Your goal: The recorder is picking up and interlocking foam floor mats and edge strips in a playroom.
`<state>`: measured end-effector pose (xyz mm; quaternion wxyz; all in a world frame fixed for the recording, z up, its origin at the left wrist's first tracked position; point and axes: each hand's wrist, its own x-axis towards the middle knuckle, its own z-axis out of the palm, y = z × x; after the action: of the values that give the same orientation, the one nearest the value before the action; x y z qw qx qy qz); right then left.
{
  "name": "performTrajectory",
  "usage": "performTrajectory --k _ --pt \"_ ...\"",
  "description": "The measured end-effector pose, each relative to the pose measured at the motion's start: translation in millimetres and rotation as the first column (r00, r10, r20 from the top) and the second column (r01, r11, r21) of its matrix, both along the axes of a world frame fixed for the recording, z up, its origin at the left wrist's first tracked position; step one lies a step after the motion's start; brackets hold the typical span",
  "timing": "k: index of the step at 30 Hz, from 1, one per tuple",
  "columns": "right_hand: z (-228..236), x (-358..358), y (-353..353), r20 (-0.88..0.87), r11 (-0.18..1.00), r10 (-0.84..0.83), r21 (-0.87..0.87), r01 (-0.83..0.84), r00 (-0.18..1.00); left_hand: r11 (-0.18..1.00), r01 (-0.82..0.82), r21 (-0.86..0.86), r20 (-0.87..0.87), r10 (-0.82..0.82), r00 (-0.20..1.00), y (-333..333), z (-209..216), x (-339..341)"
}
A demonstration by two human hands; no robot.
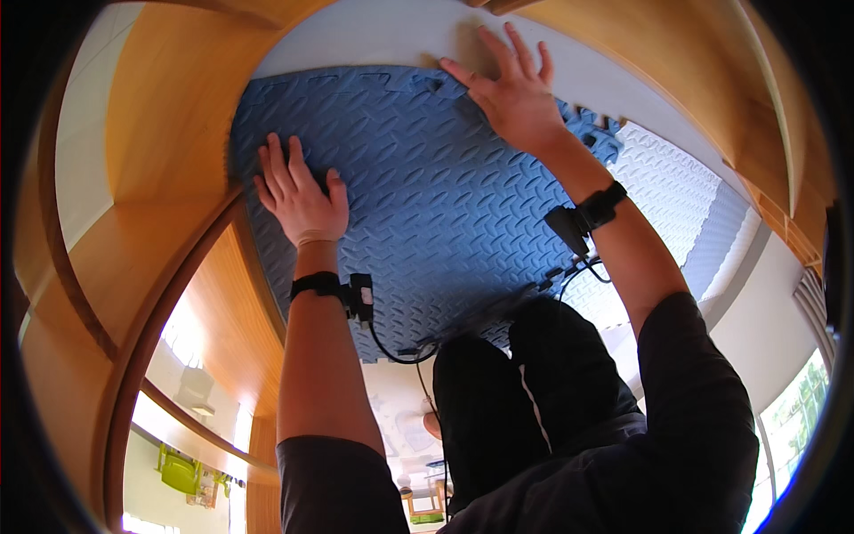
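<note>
A blue foam floor mat [418, 169] with a raised tread pattern and jigsaw edges spreads out in front of my knees. My left hand [302, 194] rests flat on its left part, fingers apart. Toward the far right edge reaches my right hand [511, 93], its fingers spread over the mat's toothed border and the pale surface [374, 36] beyond. Neither hand holds anything. To the right, a white foam mat [658, 178] of the same pattern lies beside the blue one.
Wooden furniture panels [178, 107] close in on the left, and another wooden panel [658, 53] curves along the far right. A grey-blue mat strip [716, 231] lies right of the white mat. Black cables [400, 359] run from my wrist straps near my knees.
</note>
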<state>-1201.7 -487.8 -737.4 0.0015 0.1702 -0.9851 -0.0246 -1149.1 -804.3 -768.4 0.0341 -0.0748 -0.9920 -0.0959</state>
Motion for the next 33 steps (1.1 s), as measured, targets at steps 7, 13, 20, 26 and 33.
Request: performTrajectory --k 7,13,20,26,33 --pt "-2.5 -8.3 -63.0 -0.192 0.847 -0.019 -0.524 -0.086 0.981 0.999 0.006 0.034 0.016 -0.007 1.000 5.3 -2.5 -2.7" --pt "-26.1 -17.2 -85.2 -0.174 0.824 0.036 -0.553 -0.128 0.984 0.999 0.009 0.035 0.011 -0.010 1.000 1.4 1.7 -1.8" --pt "-25.2 -15.8 -103.8 -0.128 0.900 -0.006 -0.433 -0.051 0.992 1.000 0.001 0.023 0.032 -0.002 0.999 1.0 1.6 -1.6" --pt "-6.0 -31.6 -94.0 0.057 0.837 0.041 -0.548 -0.003 0.998 1.000 -0.008 0.025 0.024 0.007 1.000 0.3 3.1 -2.4" --pt "86.9 -77.3 -59.0 0.112 0.665 -0.070 -0.736 0.130 0.991 0.999 -0.005 0.049 0.014 0.004 1.000 5.0 2.5 -2.5"
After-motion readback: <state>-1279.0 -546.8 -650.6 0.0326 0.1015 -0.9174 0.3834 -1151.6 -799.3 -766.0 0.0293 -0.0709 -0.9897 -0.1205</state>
